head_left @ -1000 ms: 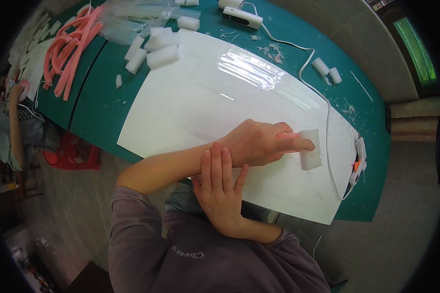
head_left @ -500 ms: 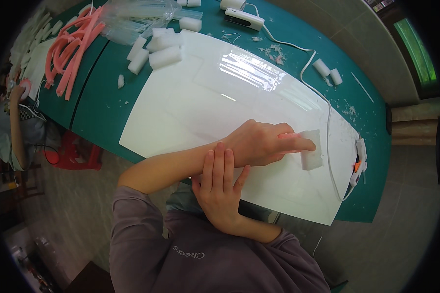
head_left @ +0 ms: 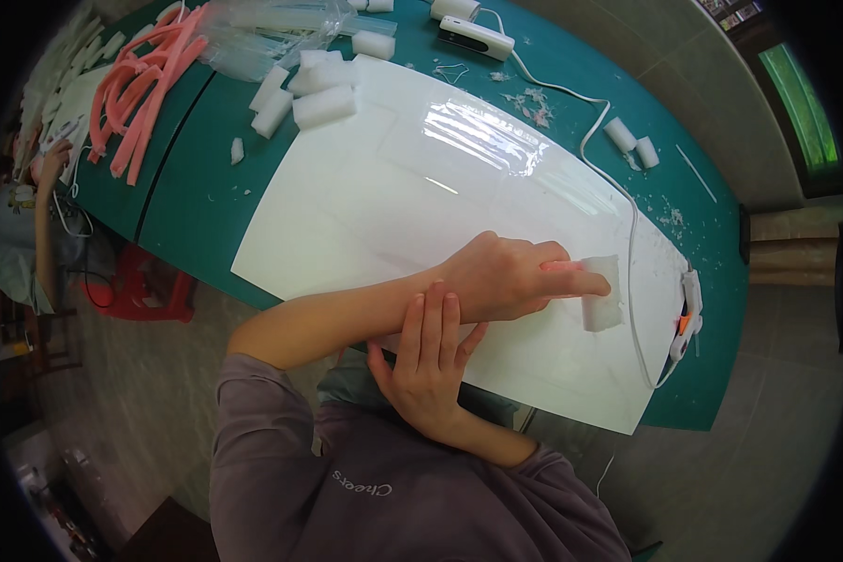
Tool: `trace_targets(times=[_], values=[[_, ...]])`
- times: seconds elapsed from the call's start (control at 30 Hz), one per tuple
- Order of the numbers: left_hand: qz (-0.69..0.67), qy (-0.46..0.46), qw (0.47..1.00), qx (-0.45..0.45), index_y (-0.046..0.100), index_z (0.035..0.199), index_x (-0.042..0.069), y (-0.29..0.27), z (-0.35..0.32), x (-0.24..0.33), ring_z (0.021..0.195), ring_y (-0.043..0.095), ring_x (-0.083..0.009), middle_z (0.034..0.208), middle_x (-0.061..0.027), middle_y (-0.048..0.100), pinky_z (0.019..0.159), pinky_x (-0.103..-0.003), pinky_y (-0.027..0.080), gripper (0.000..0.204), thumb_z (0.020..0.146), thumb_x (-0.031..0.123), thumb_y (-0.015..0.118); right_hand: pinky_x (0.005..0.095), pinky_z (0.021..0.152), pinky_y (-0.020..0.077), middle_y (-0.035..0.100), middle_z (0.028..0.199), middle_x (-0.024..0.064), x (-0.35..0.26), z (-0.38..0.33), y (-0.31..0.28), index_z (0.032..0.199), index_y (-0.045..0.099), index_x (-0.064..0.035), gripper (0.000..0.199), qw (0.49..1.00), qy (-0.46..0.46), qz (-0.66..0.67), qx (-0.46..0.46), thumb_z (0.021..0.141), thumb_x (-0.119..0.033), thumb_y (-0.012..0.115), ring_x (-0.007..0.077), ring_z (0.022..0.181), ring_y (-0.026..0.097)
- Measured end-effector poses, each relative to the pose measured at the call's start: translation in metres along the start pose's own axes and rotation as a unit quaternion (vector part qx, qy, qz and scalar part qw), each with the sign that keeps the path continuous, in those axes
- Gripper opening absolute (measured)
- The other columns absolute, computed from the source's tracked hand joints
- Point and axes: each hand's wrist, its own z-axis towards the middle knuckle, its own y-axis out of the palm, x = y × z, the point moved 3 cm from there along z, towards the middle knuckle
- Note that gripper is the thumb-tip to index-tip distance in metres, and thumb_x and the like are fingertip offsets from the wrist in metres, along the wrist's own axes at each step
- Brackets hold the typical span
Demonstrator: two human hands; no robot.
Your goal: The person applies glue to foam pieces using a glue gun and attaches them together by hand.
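My left hand reaches across from the left over the white board, fingers closed around a pink foam piece. This piece meets a white foam block, and a fingertip of the same hand rests on the block. Most of the pink piece is hidden in the grip. My right hand is open, its extended fingers lying against my left wrist and its palm near the board's front edge. A white glue gun with an orange part lies at the board's right end.
White foam blocks and a clear plastic bag sit at the back left, beside pink foam strips. A white cord crosses the board's right side. Foam scraps litter the green table. A co-worker's hand shows far left.
The view has shifted slightly. My left hand keeps its hold on the pink foam piece, and my right fingers stay on my wrist. The co-worker's hand has moved up and right.
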Motion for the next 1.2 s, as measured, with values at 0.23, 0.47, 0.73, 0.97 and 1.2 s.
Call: trace_targets(times=[0.23, 0.47, 0.73, 0.97, 1.2], values=[[-0.002, -0.016, 1.000, -0.027, 0.052, 0.107, 0.024, 0.000, -0.003, -0.004, 0.061, 0.059, -0.0140, 0.087, 0.0007, 0.058, 0.045, -0.022, 0.045, 0.047, 0.066, 0.009, 0.069, 0.0546, 0.104, 0.0040, 0.039, 0.131, 0.0204, 0.002, 0.006, -0.010, 0.124, 0.040, 0.0066, 0.055, 0.992, 0.040, 0.110, -0.038, 0.084, -0.032, 0.045, 0.0315, 0.127, 0.028], [-0.026, -0.046, 0.998, -0.038, 0.054, 0.105, 0.023, 0.001, -0.002, -0.006, 0.058, 0.057, -0.0149, 0.081, 0.0004, 0.058, 0.048, -0.022, 0.046, 0.036, 0.073, 0.013, 0.067, 0.0445, 0.105, -0.0060, 0.037, 0.134, 0.0174, 0.008, 0.015, -0.020, 0.125, 0.039, 0.0075, 0.048, 0.929, 0.104, 0.352, -0.051, 0.089, -0.021, 0.024, 0.0269, 0.131, 0.022], [-0.026, -0.038, 0.999, -0.022, 0.055, 0.105, 0.023, -0.001, -0.001, -0.006, 0.057, 0.057, -0.0155, 0.078, 0.0002, 0.058, 0.048, -0.023, 0.046, 0.035, 0.073, 0.014, 0.067, 0.0442, 0.105, -0.0062, 0.036, 0.134, 0.0173, 0.008, 0.018, -0.023, 0.125, 0.040, 0.0077, 0.046, 0.929, 0.113, 0.347, -0.062, 0.087, -0.015, 0.027, 0.0270, 0.131, 0.022], [-0.047, -0.027, 0.998, -0.025, 0.056, 0.103, 0.022, 0.000, 0.003, -0.005, 0.060, 0.059, -0.0182, 0.081, -0.0011, 0.059, 0.050, -0.025, 0.047, 0.034, 0.072, 0.013, 0.066, 0.0470, 0.105, 0.0104, 0.043, 0.128, 0.0189, 0.018, 0.022, -0.046, 0.116, 0.050, 0.0051, 0.037, 0.913, 0.112, 0.377, -0.109, 0.084, -0.010, 0.042, 0.0279, 0.125, 0.034], [-0.037, -0.035, 0.998, -0.035, 0.055, 0.104, 0.020, -0.006, 0.003, -0.003, 0.065, 0.060, -0.0227, 0.083, -0.0036, 0.060, 0.052, -0.027, 0.048, 0.038, 0.070, 0.010, 0.067, 0.0384, 0.074, 0.0476, 0.061, 0.096, 0.0158, 0.095, 0.027, -0.118, 0.084, 0.062, -0.0017, 0.014, 0.952, 0.004, 0.249, 0.176, 0.071, -0.002, 0.058, 0.0333, 0.086, 0.058]])
